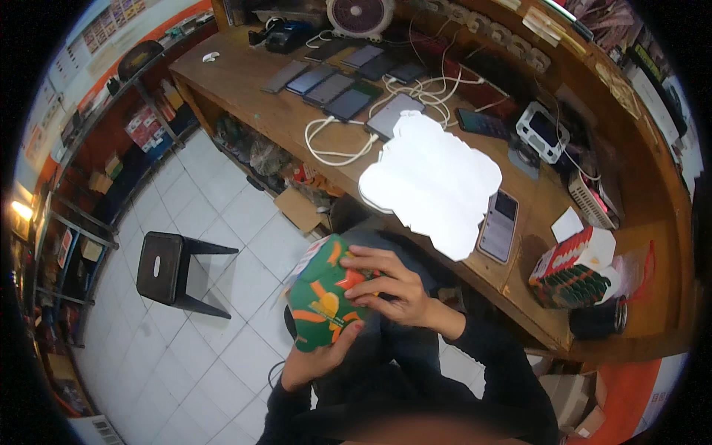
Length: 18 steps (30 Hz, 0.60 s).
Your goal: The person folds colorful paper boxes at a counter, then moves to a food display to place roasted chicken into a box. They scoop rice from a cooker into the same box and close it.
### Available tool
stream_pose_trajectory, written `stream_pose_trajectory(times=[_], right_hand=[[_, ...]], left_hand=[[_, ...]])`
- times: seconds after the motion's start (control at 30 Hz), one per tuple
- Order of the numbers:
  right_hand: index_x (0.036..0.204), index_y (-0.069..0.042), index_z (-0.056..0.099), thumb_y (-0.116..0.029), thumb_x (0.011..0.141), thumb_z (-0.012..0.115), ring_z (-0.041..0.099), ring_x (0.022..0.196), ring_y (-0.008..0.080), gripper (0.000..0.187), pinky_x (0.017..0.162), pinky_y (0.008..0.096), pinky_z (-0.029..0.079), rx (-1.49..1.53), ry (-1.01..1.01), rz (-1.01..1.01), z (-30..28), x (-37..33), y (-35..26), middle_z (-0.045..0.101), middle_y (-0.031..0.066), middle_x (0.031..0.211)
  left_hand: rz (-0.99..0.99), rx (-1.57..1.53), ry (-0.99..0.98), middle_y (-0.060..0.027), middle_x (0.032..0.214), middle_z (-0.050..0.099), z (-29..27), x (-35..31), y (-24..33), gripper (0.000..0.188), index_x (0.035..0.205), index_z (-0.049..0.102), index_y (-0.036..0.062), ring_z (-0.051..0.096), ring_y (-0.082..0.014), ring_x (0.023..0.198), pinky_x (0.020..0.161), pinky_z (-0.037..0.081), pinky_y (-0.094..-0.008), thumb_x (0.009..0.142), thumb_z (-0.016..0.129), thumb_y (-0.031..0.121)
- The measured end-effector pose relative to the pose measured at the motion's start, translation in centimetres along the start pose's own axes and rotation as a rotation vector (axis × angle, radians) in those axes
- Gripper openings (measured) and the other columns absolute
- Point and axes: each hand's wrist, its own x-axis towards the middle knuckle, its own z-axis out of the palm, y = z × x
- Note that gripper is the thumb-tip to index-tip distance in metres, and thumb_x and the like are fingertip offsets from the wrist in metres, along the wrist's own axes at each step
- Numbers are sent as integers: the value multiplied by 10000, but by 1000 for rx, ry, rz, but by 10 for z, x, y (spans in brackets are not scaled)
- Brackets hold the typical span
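Watching remotely, I see left hand (324,360) and right hand (397,289) gripping one green carton (315,289), lower centre; stacked cartons (569,285) far right look folded, white sheets (441,178) mid-frame still flat.

On the table (230,73), sheets (437,185) lie at the front edge, with cables (417,94) and a fan (361,13) behind them and a phone (500,226) just right. Before the table, a carton (319,285) sits between left hand (326,358) and right hand (397,289), a floor-standing stool (159,271) to its left.
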Motion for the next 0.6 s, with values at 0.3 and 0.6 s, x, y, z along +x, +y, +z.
stream_pose_trajectory(times=[0.3, 0.6], right_hand=[[1024, -97, 737, -103, 773, 778, 579, 1180, 292, 254, 993, 417, 487, -301, 239, -142, 12, -55, -20, 635, 100, 1206], [1052, -40, 722, -92, 760, 782, 637, 1061, 213, 303, 917, 360, 536, -438, 3, -550, -5, -69, -19, 684, 84, 1057]], left_hand=[[-417, -689, 125, -84, 1126, 641, 36, -9, -12, 345, 1253, 545, 22, 630, -202, 1013, 837, 506, -359, 999, 533, 256], [-663, -742, 25, -61, 1160, 622, 35, -23, 10, 321, 1239, 561, 31, 617, -134, 1012, 851, 513, -292, 998, 558, 243]])
